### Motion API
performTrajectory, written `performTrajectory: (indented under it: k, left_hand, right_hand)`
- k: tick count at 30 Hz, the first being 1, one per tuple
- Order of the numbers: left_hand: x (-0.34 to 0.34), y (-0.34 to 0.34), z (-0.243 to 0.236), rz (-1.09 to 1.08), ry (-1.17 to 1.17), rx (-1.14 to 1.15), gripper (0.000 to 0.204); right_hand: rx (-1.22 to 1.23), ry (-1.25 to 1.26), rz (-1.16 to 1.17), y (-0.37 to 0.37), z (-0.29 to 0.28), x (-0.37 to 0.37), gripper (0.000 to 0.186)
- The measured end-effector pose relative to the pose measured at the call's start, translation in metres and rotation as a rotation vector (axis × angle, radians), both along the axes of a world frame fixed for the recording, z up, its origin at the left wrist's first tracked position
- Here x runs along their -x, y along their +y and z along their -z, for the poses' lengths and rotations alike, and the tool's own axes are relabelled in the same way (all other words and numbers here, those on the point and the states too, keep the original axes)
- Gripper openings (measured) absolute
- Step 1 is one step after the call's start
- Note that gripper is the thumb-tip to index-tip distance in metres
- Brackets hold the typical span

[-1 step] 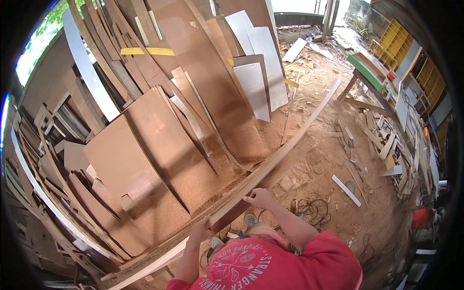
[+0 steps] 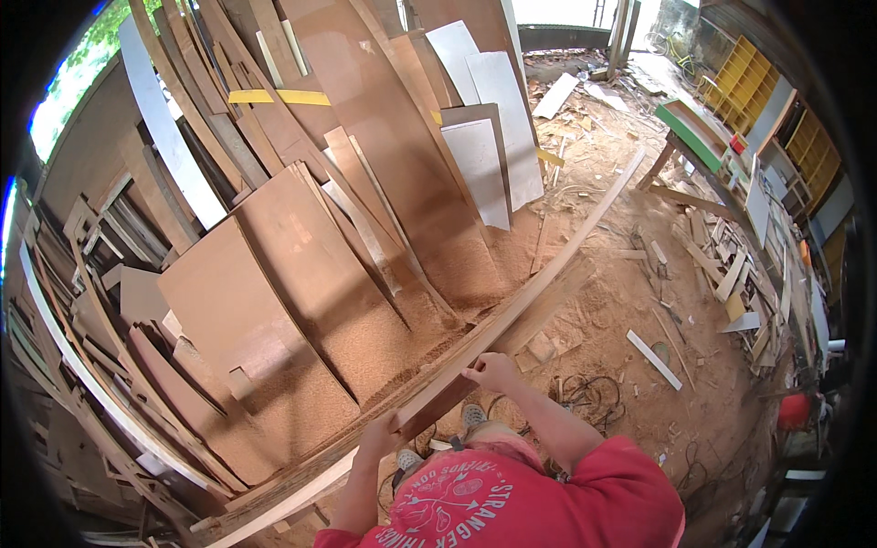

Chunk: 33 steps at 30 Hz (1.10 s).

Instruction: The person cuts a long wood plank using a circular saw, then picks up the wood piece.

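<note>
A long pale wooden board (image 2: 582,242) runs diagonally from lower left to upper right in front of me. My left hand (image 2: 384,434) is closed on it at the lower centre, and my right hand (image 2: 493,376) grips it a little further to the right, thumb on top. A darker reddish-brown side or piece (image 2: 437,405) shows between my hands. Below the board are my shoes (image 2: 473,416), partly hidden by my red shirt and body.
Many panels and planks (image 2: 247,301) lean in stacks at left and ahead, over sawdust. Cables (image 2: 585,393) lie by my feet. Offcuts (image 2: 713,260) litter the right side, with a wooden stand bearing a green tray (image 2: 687,137), yellow racks (image 2: 740,73) and a red object (image 2: 795,411).
</note>
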<state>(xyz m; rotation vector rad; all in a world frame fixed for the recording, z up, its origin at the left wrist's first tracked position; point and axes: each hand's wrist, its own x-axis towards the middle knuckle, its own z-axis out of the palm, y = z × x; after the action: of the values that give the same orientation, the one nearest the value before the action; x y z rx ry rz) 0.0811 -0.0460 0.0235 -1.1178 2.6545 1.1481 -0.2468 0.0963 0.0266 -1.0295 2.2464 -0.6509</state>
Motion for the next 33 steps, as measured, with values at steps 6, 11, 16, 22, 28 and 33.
performTrajectory:
  k: [6,11,16,22,28,33]
  left_hand:
    - [-0.049,-0.018,0.025,0.016,-0.032,0.005,0.042]
    - [-0.121,-0.030,0.035,0.075,-0.075,-0.109,0.049]
    - [-0.178,-0.045,0.050,0.111,-0.161,-0.002,0.038]
    - [-0.102,-0.025,0.021,0.211,-0.015,0.102,0.037]
    - [0.024,0.000,0.026,0.134,0.165,0.147,0.036]
    - [0.133,0.026,0.018,0.099,0.287,0.162,0.037]
  right_hand:
    - [0.033,0.063,-0.001,-0.022,-0.017,-0.053,0.040]
    - [0.021,-0.090,0.062,0.000,-0.023,-0.120,0.038]
    - [0.108,-0.114,0.204,0.045,0.021,-0.187,0.039]
    - [0.048,-0.208,0.428,0.103,0.025,-0.255,0.038]
    - [-0.052,-0.288,0.615,0.185,0.032,-0.275,0.042]
    - [-0.085,-0.284,0.723,0.253,0.070,-0.267,0.045]
